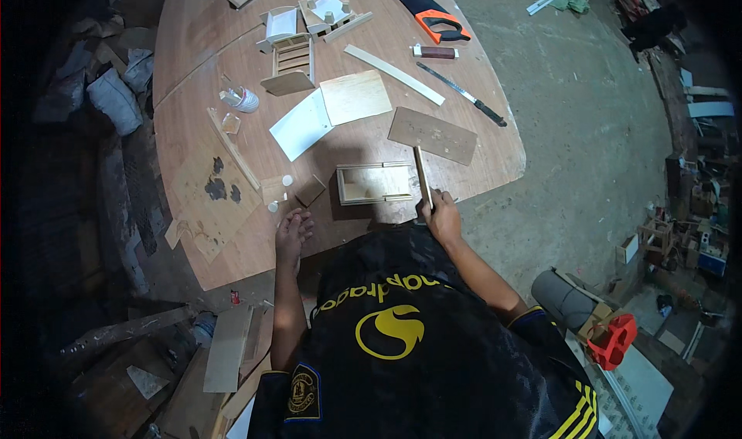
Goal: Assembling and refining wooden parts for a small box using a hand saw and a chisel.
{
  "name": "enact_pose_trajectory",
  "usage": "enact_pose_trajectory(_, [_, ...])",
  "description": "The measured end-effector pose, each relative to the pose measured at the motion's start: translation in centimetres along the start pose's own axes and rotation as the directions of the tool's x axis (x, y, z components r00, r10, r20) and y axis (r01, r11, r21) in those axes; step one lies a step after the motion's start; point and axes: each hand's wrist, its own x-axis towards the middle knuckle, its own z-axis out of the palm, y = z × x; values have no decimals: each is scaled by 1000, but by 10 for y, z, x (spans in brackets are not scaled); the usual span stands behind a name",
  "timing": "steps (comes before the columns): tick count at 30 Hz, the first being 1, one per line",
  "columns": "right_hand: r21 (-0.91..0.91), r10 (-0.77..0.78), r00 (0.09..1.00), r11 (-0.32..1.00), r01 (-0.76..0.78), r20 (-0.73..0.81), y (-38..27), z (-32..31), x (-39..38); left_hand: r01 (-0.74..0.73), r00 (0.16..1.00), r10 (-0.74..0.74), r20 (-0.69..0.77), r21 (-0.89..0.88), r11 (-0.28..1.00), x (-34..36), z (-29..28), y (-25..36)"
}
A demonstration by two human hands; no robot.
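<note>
My right hand [443, 216] is closed round the lower end of a narrow wooden strip [423, 175], which stands out away from me. Just left of the strip lies a small rectangular wooden box [340, 185] with raised side rails. My left hand [294, 229] rests at the near table edge, holding nothing, its fingers loosely bent and apart. Beyond those fingers is a small brown square piece [311, 192], with white round caps [287, 180] beside it. A brown board [433, 135] lies past the strip.
A handsaw [440, 26] with an orange handle, a thin saw blade [464, 93] and a long strip [394, 74] lie farther off. Small wooden furniture models [290, 64] stand at the back. A stained board [209, 195] and a cup of sticks [246, 100] are at left.
</note>
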Motion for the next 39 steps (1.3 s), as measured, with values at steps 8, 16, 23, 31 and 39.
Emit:
enact_pose_trajectory(8, [35, -81, 994, 996, 79, 66, 1, 10, 21, 13, 1000, -14, 24, 44, 999, 9, 10, 0])
enact_pose_trajectory(16, [95, -58, 985, 995, 42, 164, -2, 2, 24, -1, 1000, 2, -13, 45, 999, 5, -1, -16])
enact_pose_trajectory(23, [119, -77, 964, 992, 48, 256, -8, -4, 25, 37, 999, -34, -32, 74, 997, 2, -5, -25])
enact_pose_trajectory(31, [136, -120, 965, 987, 90, 233, -8, 1, 24, -6, 999, 10, -42, 95, 995, 2, -8, -28])
enact_pose_trajectory(39, [149, -105, 960, 987, 68, 261, -5, 4, 21, 6, 998, -1, -60, 89, 996, -3, -15, -29])
